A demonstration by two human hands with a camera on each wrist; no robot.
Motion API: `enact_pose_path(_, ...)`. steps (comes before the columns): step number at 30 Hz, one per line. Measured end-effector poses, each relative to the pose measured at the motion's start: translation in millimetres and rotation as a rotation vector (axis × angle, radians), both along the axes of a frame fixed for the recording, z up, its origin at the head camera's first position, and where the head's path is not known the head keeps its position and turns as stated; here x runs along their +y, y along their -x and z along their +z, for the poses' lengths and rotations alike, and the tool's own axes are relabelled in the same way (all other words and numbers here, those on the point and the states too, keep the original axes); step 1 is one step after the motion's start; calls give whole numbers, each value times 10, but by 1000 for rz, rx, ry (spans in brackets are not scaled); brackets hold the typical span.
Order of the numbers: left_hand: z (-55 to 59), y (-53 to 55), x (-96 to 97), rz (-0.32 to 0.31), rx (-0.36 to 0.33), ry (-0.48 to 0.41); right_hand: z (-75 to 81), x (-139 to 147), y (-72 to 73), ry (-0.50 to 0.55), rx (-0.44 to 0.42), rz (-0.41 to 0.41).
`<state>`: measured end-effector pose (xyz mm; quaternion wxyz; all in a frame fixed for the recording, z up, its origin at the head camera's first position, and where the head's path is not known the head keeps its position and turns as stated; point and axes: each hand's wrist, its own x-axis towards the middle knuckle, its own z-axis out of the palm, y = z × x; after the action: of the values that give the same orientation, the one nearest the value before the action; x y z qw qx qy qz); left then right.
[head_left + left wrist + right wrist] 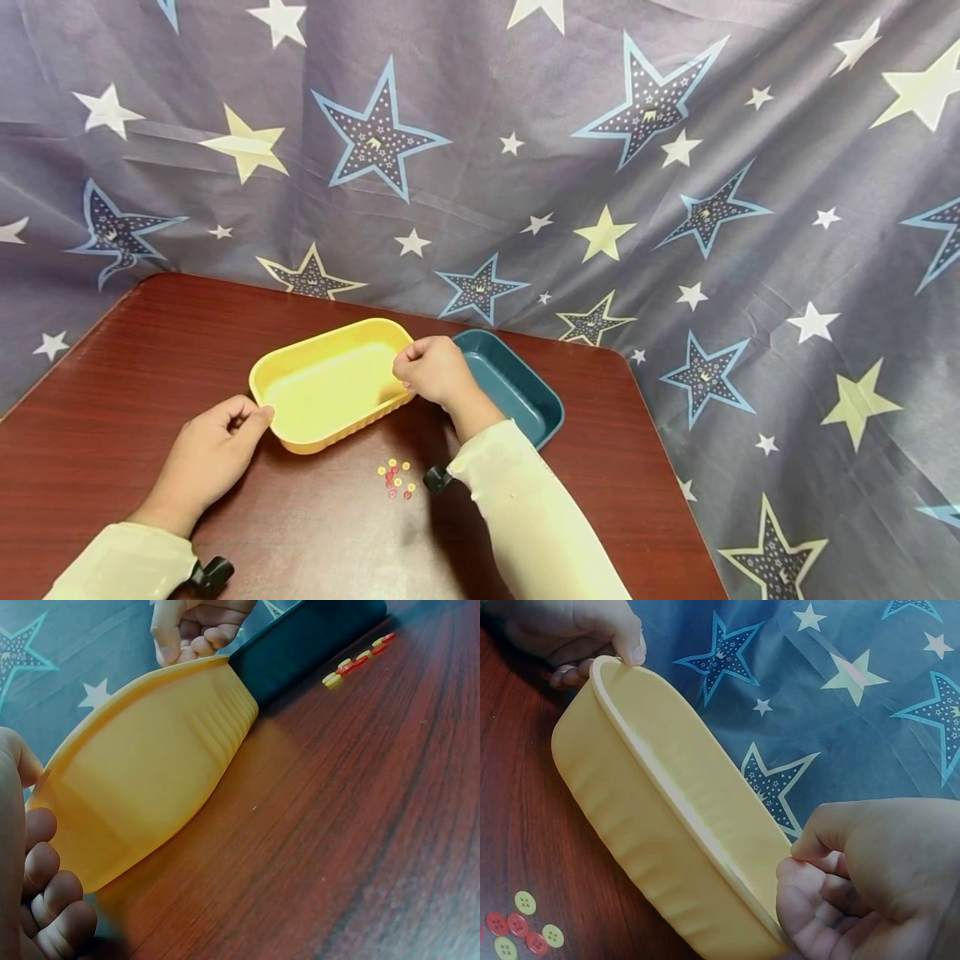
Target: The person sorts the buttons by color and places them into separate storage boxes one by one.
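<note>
A yellow plastic tray [330, 392] with a ribbed outer wall lies between both hands, and no loose item shows inside it. My left hand [213, 450] pinches its rim at the near left end, thumb on top. At the opposite end my right hand [438, 375] pinches the rim between thumb and fingers. Both grips also appear in the right wrist view, where the tray's long side [652, 840] faces the camera. In front of the tray, several small red and yellow buttons [394, 481] lie scattered on the table.
A dark teal tray [543, 392] stands right of the yellow one, partly hidden behind my right hand and forearm. The reddish-brown wooden table [322, 525] ends at the back against a grey curtain [480, 167] printed with stars. Black wrist straps [213, 575] show at the sleeves.
</note>
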<state>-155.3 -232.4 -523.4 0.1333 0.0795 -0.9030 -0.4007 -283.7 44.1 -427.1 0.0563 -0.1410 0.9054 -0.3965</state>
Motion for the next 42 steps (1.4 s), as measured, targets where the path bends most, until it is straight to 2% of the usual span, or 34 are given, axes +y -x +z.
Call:
enact_pose_path(5,-7,7,-1,-2,7,4,5,65,-10,70,-43,-8)
enact_pose_path(9,-8,7,0,-2,3,6,27,135,-7,83,-47,1)
enact_pose_path(19,10,1,-3,3,7,8,189,276,-77,114,-54,46)
enact_pose_path(23,5,3,-4,3,7,1,199,321,-154,97,-33,57)
enact_pose_path(42,-11,6,-1,0,1,4,62,468,-504,-8,31,122)
